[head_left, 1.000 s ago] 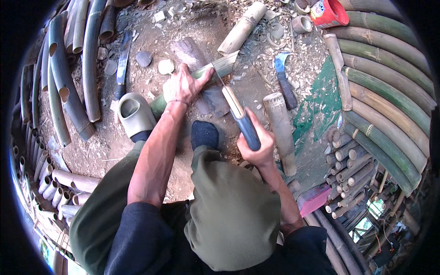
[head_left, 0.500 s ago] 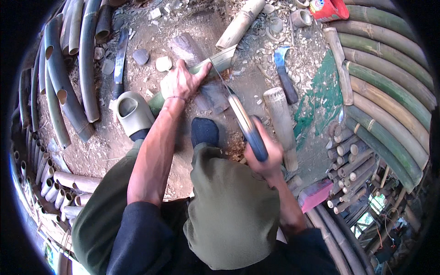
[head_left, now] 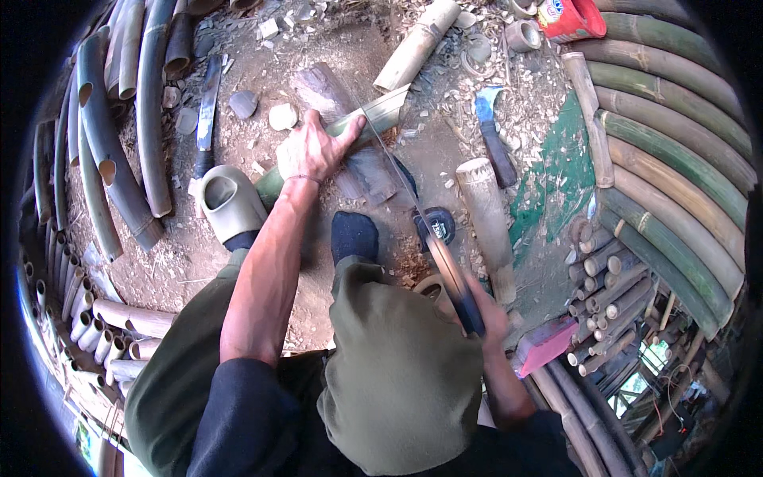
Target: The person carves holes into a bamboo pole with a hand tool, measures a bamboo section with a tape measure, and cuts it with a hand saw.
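My left hand (head_left: 312, 149) is closed round a length of green bamboo (head_left: 388, 110), thumb along its top. The bamboo lies slantwise across a worn wooden block (head_left: 367, 181) on the ground, and its far right end is cut at a slant. In my right hand (head_left: 493, 318), lower right, is the handle of a handsaw (head_left: 447, 270). The saw's thin blade runs up and left to the bamboo, just right of my left thumb; how deep it sits in the bamboo I cannot tell. The right fingers are partly hidden and blurred.
A round black object (head_left: 437, 227) lies under the saw. Around me are a long knife (head_left: 208, 107), a hooked blade (head_left: 494, 135), a bamboo log (head_left: 485, 211), a red container (head_left: 571, 20) and a pink block (head_left: 545, 347). Bamboo poles (head_left: 668, 151) line both sides.
My right hand has drawn the saw back, down and to the right, uncovering the round black object. The left hand and the bamboo stay nearly where they were.
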